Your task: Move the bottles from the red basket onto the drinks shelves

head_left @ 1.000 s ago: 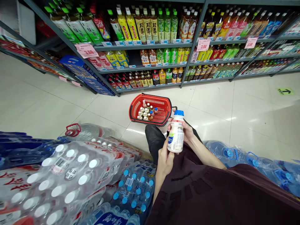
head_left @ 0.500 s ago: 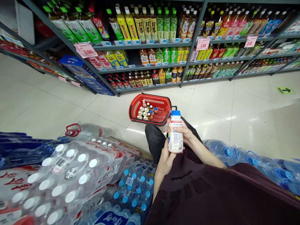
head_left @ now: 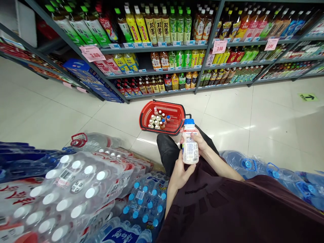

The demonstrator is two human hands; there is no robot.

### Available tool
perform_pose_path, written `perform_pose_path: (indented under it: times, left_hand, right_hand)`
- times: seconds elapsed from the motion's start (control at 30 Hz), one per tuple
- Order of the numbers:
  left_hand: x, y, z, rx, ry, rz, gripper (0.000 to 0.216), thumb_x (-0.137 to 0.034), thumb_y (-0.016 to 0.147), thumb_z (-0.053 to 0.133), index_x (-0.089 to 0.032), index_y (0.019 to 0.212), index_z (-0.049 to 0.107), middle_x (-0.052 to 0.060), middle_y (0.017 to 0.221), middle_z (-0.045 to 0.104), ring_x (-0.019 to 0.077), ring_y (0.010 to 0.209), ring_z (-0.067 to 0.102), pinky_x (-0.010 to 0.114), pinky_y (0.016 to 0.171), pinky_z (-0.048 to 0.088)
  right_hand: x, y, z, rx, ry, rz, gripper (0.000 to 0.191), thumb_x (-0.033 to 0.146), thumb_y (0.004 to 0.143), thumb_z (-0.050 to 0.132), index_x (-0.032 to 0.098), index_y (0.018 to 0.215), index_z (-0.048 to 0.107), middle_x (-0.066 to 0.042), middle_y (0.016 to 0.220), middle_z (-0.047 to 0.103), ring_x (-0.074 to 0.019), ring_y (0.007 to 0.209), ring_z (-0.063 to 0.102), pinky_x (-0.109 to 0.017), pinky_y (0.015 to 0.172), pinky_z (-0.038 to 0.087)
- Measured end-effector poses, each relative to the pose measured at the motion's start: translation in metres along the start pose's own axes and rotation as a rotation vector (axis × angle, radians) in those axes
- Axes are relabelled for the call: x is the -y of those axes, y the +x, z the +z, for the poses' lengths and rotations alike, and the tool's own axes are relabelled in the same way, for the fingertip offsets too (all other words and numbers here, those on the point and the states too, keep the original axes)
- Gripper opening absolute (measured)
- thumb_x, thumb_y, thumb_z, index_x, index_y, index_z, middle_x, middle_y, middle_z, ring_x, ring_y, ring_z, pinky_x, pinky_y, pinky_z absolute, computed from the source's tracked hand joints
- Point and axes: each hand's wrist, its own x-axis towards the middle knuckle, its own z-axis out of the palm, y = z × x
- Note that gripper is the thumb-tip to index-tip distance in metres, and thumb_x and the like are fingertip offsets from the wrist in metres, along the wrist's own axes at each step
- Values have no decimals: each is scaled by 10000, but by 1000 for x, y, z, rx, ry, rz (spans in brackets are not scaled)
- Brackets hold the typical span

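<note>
A white drink bottle (head_left: 189, 143) with a blue cap stands upright in front of me, its printed back label facing the camera. My right hand (head_left: 201, 143) wraps around its upper half from the right. My left hand (head_left: 181, 172) cups its base from below, fingers curled against it. Just beyond, a red plastic basket (head_left: 146, 116) sits on the tiled floor with several small bottles (head_left: 158, 122) inside. My dark trouser knee (head_left: 165, 148) shows between the basket and my hands.
Shrink-wrapped packs of water bottles (head_left: 83, 182) are stacked at lower left. Large blue water jugs (head_left: 253, 167) lie at the right. Shelves of bottled drinks (head_left: 162, 30) line the far side of the aisle. A green floor arrow (head_left: 307, 97) marks the tiles at right.
The bottle has been turned in my hands, so the blue front label has rotated away and the printed back label now faces me. It sits slightly lower than before.
</note>
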Motion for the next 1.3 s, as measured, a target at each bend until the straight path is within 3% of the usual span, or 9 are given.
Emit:
perform_pose_path:
  times: [0.1, 0.23, 0.7, 1.03, 1.3]
  left_hand:
    - [0, 0, 1, -48, 126, -13, 701, -375, 883, 696, -176, 1483, 392, 140, 1378, 665, 302, 1265, 640, 449, 1101, 486]
    - [-4, 2, 2, -87, 194, -61, 630, -424, 858, 726, -171, 1382, 486, 113, 1248, 720, 284, 1134, 689, 402, 985, 536]
    - [-10, 2, 2, -107, 216, -98, 551, -465, 867, 717, -193, 1306, 526, 88, 1149, 751, 276, 1032, 711, 364, 889, 542]
    - [-2, 3, 1, -84, 188, -102, 621, -513, 871, 718, -195, 1356, 495, 127, 1304, 704, 308, 1193, 666, 412, 1031, 482]
    - [-2, 4, 1, -84, 174, -88, 623, -499, 887, 706, -202, 1384, 476, 120, 1295, 711, 302, 1199, 672, 389, 1030, 488]
  right_hand:
    - [-2, 2, -4, -44, 73, 69, 502, 690, 857, 641, 206, 989, 649, -39, 898, 759, -148, 557, 669, -253, 435, 559]
    - [-3, 3, -7, -98, 104, 163, 583, 720, 954, 432, 189, 988, 671, -55, 854, 765, -168, 551, 689, -273, 436, 564]
    - [-1, 4, 0, -125, 86, 172, 599, 740, 939, 449, 189, 1028, 666, -39, 806, 761, -164, 497, 680, -265, 394, 529]
    - [7, 6, 5, -133, 75, 136, 565, 698, 965, 433, 188, 1093, 639, -21, 820, 753, -153, 471, 675, -255, 376, 532]
    - [7, 7, 4, -146, 78, 145, 548, 703, 955, 441, 206, 1091, 626, -9, 796, 749, -148, 474, 672, -242, 397, 530]
